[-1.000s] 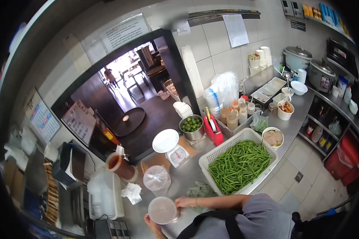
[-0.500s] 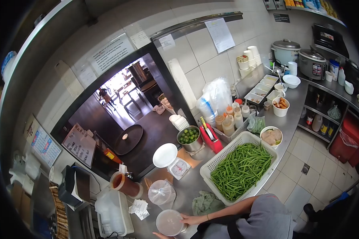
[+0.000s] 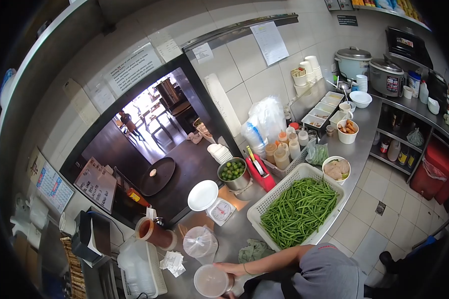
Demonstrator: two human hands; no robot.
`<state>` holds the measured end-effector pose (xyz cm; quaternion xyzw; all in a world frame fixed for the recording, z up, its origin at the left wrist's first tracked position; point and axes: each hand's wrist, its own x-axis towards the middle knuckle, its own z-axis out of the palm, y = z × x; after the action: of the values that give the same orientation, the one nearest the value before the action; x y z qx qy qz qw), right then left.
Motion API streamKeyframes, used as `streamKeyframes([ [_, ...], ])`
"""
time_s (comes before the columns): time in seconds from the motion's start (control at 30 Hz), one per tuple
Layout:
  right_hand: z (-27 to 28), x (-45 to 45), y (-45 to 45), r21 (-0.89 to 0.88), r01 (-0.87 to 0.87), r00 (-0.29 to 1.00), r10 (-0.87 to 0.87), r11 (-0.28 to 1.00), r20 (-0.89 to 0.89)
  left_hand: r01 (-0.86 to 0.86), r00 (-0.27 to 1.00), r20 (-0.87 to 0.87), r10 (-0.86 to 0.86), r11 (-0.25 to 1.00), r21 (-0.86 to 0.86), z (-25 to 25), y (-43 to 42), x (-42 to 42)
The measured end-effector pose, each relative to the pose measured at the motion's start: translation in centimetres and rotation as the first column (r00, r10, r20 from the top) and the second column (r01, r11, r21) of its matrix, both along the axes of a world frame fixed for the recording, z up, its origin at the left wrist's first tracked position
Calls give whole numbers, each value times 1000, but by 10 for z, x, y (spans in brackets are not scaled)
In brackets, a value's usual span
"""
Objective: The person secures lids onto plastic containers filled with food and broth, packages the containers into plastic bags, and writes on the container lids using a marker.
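A round, clear plastic tub with a lid [image 3: 210, 281] stands at the near edge of the steel counter. My right hand [image 3: 228, 269] has its fingers wrapped round the tub's right side. Only a small part of my left hand [image 3: 228, 295] shows at the tub's lower edge, the rest being cut off by the frame. Just beyond the tub sits a tied plastic bag [image 3: 200, 242]. A crumpled green cloth [image 3: 255, 250] lies to the right, beside my wrist.
A white basket of green beans [image 3: 298, 214] fills the counter's right part. Behind are a scale [image 3: 220, 211], a pot of green limes [image 3: 233, 172] and sauce bottles [image 3: 282, 157]. A sauce container [image 3: 154, 233] and stacked plastic tubs [image 3: 137, 269] stand left. A person [image 3: 128, 123] appears through the opening.
The view has shifted. My left hand has gone from the tub's left side to its lower edge, mostly out of frame. My right hand remains at the tub's right side.
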<state>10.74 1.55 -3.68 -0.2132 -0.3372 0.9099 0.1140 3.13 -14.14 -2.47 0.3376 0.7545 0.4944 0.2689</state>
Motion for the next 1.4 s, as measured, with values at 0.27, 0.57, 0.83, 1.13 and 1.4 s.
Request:
streamKeyframes([
  [0.27,-37,51,11,3,-218,976,218,976,-13,17,829,-559,-17,1000,-5,-43,-62,-53],
  [0.57,107,227,192,994,103,541,-836,-47,-95,-57,735,-656,171,980,192,132,15,-34],
  [0.83,32,259,306,962,-172,233,-940,214,251,709,694,-431,-577,652,269,176,193,91],
  [1.13,52,266,277,469,795,422,-906,385,28,677,508,596,-621,716,169,77,387,196],
  [1.4,117,330,100,849,466,531,-846,250,-42,539,459,808,-369,839,77,13,446,228],
])
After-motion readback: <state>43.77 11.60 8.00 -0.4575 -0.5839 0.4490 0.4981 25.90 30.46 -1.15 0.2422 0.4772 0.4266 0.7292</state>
